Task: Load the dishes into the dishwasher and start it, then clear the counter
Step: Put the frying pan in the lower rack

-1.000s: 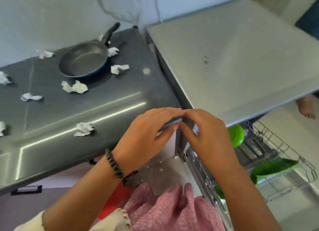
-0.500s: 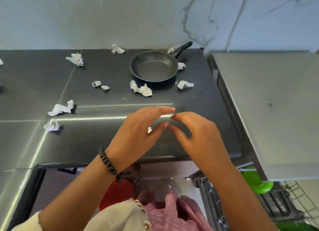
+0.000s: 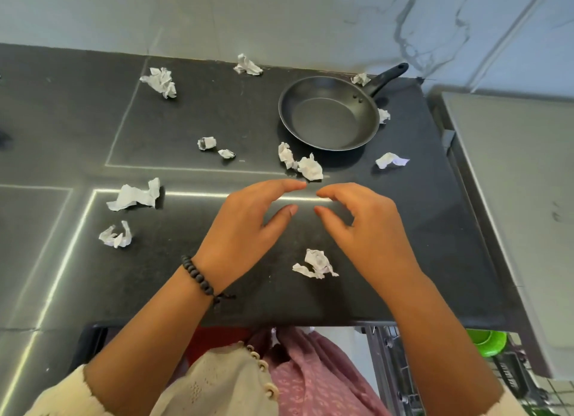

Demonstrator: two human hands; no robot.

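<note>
we judge the step in hand to be counter work with loading unfinished. our left hand (image 3: 248,226) and right hand (image 3: 363,229) hover over the dark counter (image 3: 435,229), fingers loosely curved, fingertips near each other, holding nothing. the frying pan (image 3: 329,114) sits at the back right of the counter, crumpled paper scraps (image 3: 307,167) scattered around it. the dishwasher rack (image 3: 403,369) shows at lower right, pulled out, beside a green dish (image 3: 486,341). next move, in our judgement: grip the pan by its handle (image 3: 388,77) and carry it to the rack, or gather scraps.
</note>
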